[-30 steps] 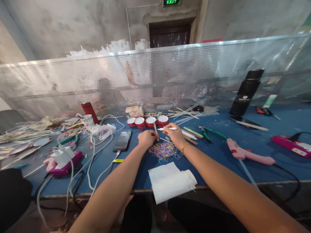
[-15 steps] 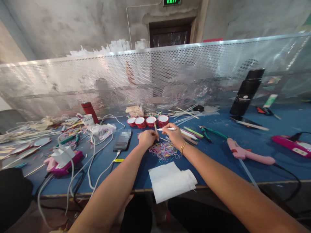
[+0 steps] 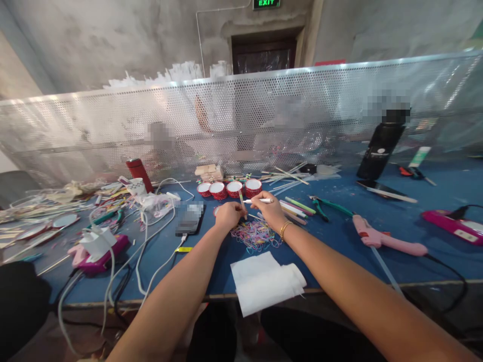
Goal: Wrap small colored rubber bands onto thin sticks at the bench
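My left hand point(image 3: 229, 216) is closed on a thin wooden stick point(image 3: 242, 201), which stands nearly upright between the fingers. In my right hand point(image 3: 267, 205) is a white marker pen point(image 3: 264, 200), its tip pointing left at the stick. Whether the tip touches the stick I cannot tell. Just below both hands lies a heap of small coloured rubber bands point(image 3: 254, 235). Several small red drums with white tops point(image 3: 234, 188) stand in a row behind the hands. To the right of my right hand are several coloured pens point(image 3: 298, 207).
Folded white paper point(image 3: 267, 284) overhangs the front table edge. A phone point(image 3: 189, 218) with a white cable lies left. Green-handled pliers point(image 3: 320, 208) and a pink glue gun point(image 3: 388, 239) lie right. A black bottle point(image 3: 381, 146) stands near the perforated metal screen point(image 3: 215, 115).
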Action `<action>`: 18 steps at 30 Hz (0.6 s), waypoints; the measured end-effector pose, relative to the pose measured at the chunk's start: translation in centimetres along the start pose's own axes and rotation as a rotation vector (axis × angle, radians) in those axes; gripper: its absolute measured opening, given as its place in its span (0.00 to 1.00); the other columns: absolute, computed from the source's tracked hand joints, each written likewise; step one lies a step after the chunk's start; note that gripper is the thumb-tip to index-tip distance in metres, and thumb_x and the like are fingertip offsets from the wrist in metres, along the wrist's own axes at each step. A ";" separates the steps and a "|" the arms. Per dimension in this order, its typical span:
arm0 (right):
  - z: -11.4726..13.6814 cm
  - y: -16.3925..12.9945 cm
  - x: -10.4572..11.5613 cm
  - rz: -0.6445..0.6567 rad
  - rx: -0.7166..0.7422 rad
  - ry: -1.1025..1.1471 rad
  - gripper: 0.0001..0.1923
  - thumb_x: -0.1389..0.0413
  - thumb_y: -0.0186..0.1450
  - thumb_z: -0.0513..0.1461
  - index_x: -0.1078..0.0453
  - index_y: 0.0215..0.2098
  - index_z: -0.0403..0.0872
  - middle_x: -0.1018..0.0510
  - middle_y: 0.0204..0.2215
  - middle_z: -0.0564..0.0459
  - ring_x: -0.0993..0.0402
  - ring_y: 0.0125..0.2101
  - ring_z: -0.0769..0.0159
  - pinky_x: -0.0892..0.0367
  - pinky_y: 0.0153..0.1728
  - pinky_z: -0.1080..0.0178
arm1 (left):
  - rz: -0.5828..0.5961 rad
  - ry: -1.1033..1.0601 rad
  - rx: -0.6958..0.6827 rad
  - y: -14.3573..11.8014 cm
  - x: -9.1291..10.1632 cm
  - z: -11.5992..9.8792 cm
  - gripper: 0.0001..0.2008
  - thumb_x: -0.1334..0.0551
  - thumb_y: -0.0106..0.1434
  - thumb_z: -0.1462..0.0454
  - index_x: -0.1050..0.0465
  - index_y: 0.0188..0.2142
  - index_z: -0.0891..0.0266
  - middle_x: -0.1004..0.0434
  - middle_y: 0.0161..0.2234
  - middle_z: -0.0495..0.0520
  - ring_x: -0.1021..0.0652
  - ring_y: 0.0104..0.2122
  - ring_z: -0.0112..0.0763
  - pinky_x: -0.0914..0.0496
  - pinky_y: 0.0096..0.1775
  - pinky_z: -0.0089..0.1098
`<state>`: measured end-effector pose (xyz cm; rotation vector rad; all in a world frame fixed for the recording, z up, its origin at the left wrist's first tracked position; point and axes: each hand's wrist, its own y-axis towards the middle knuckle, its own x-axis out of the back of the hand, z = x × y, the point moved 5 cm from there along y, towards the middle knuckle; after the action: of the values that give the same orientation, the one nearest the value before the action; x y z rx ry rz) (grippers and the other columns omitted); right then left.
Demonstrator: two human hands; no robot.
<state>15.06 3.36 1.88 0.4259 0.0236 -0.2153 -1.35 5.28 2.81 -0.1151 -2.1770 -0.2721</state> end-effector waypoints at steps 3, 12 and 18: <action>-0.1 0.0 0.4 -0.053 -0.016 -0.003 0.09 0.39 0.56 0.46 0.29 0.25 0.51 0.21 0.22 0.55 0.28 0.26 0.64 0.33 0.31 0.62 | -0.002 0.013 0.003 0.1 0.0 0.1 0.09 0.33 0.61 0.57 0.15 0.38 0.56 0.15 0.35 0.51 0.20 0.35 0.32 0.34 0.36 0.29; 0.4 -0.1 0.1 -0.012 0.003 -0.031 0.11 0.39 0.56 0.48 0.30 0.25 0.51 0.21 0.23 0.54 0.27 0.27 0.63 0.33 0.32 0.62 | -0.006 -0.004 0.004 -0.1 0.0 0.0 0.08 0.33 0.61 0.58 0.15 0.36 0.56 0.15 0.35 0.51 0.20 0.35 0.32 0.33 0.37 0.28; 0.4 -0.1 0.2 -0.024 -0.004 -0.004 0.11 0.39 0.56 0.49 0.30 0.25 0.51 0.21 0.23 0.54 0.26 0.27 0.63 0.32 0.33 0.61 | -0.005 0.000 0.017 0.0 0.0 0.1 0.09 0.33 0.61 0.58 0.15 0.37 0.56 0.15 0.35 0.50 0.20 0.35 0.32 0.34 0.35 0.28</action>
<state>15.20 3.10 2.23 0.4209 0.0250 -0.2399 -1.40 5.26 2.72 -0.1000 -2.1798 -0.2572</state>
